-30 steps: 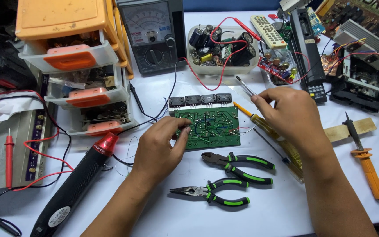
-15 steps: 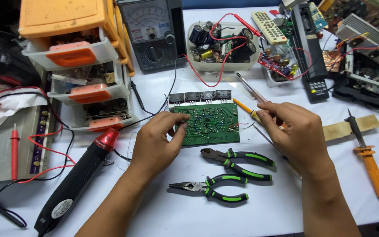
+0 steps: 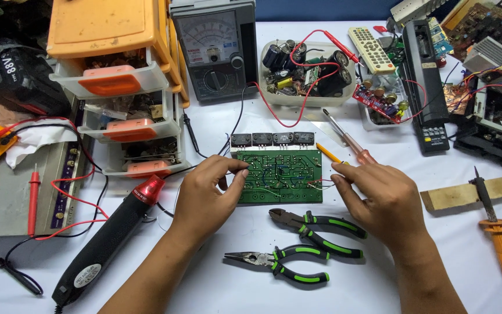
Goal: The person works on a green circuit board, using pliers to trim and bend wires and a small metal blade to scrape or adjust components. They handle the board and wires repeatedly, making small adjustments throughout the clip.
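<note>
A green circuit board (image 3: 283, 174) with black transistors along its far edge lies flat on the white table. My left hand (image 3: 207, 197) pinches the board's left edge between thumb and forefinger. My right hand (image 3: 382, 200) rests palm down at the board's right edge. Its fingertips are beside thin red and white wires (image 3: 319, 185), and I see nothing gripped in it. A yellow tool tip (image 3: 327, 152) and a clear red-handled screwdriver (image 3: 350, 145) lie just beyond its fingers. Two green-handled pliers, cutters (image 3: 315, 227) and long-nose (image 3: 277, 261), lie in front of the board.
A black hot-air gun (image 3: 108, 238) lies at the left, near red test leads (image 3: 33, 200). Orange parts drawers (image 3: 117, 81), an analogue meter (image 3: 216, 49) and a tub of components (image 3: 306, 72) line the back. A wood block (image 3: 454, 195) and an orange soldering iron (image 3: 498, 238) sit at the right.
My right hand has come down from over the board's far right corner to its right edge, and the yellow tool no longer runs through its grip. My left hand stays at the left edge.
</note>
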